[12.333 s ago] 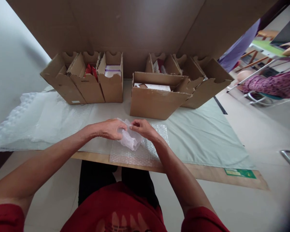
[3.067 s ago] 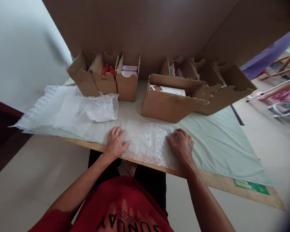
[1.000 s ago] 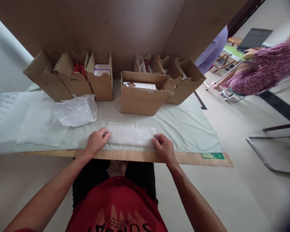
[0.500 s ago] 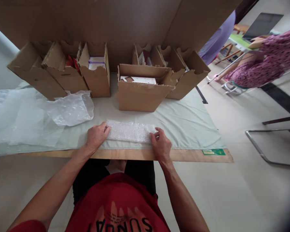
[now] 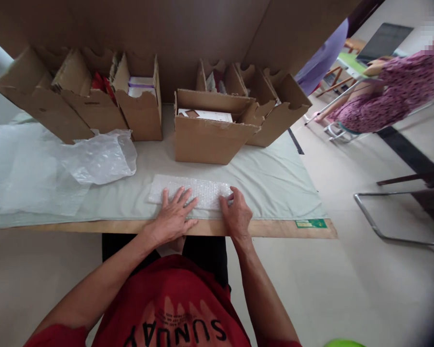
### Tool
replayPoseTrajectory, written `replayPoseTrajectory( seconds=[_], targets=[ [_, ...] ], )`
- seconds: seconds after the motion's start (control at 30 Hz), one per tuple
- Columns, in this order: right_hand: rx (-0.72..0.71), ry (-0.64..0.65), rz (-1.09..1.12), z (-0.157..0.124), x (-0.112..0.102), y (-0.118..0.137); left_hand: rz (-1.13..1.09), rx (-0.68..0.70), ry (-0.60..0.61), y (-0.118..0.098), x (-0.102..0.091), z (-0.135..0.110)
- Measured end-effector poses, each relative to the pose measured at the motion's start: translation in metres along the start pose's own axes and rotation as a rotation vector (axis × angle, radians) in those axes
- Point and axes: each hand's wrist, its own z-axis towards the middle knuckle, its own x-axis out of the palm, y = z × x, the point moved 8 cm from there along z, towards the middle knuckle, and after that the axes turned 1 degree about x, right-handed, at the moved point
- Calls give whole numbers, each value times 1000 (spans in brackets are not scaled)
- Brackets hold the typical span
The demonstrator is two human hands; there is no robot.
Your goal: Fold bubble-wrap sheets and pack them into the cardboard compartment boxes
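A long, flat piece of bubble wrap [image 5: 208,192] lies on the pale green cloth near the table's front edge. My left hand [image 5: 174,215] rests with spread fingers on its front side, left of the middle. At the right end, my right hand [image 5: 236,210] pinches the bubble wrap between thumb and fingers. Whether anything is inside the wrap I cannot tell. Behind it stands a cardboard box [image 5: 202,141] holding a white packet [image 5: 208,115].
Crumpled clear plastic [image 5: 103,156] lies to the left. Several cardboard bins stand along the back, one with red items [image 5: 100,83], against a tall cardboard panel [image 5: 159,29]. A person in a pink patterned garment [image 5: 390,103] sits at a small table at right.
My left hand has let go of the left end of the bubble wrap and moved right, opening flat onto it. My right hand still grips the right end.
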Motion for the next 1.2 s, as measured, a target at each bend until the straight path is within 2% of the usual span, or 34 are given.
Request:
replayPoseTrajectory(
  seconds=[0.1,0.23,0.43,0.57,0.73,0.87,0.97,1.03,1.13,1.2],
  targets=[
    [37,2,-6,5,-7,-12,-14,-10,51,7,7,-2],
    [24,55,9,19,-14,-19,-17,4,40,8,8,-4],
    [-221,272,-75,51,-1,17,-60,49,18,11,5,-5],
    [-260,360,-75,51,5,27,-165,104,42,25,-5,-4],
    [-105,437,119,28,-1,14,-271,115,24,43,-13,6],
    [17,465,418,6,-10,12,-321,97,-140,45,-29,4],
    [176,530,714,-19,-11,11,-291,140,-272,30,-45,-19],
    [288,554,871,-40,-11,9,-249,204,-283,12,-45,-40],
    [414,518,1045,-74,-8,8,-185,273,-247,-15,-27,-68],
    [492,475,1121,-98,-3,8,-157,279,-271,-26,-12,-78]
  ],
)
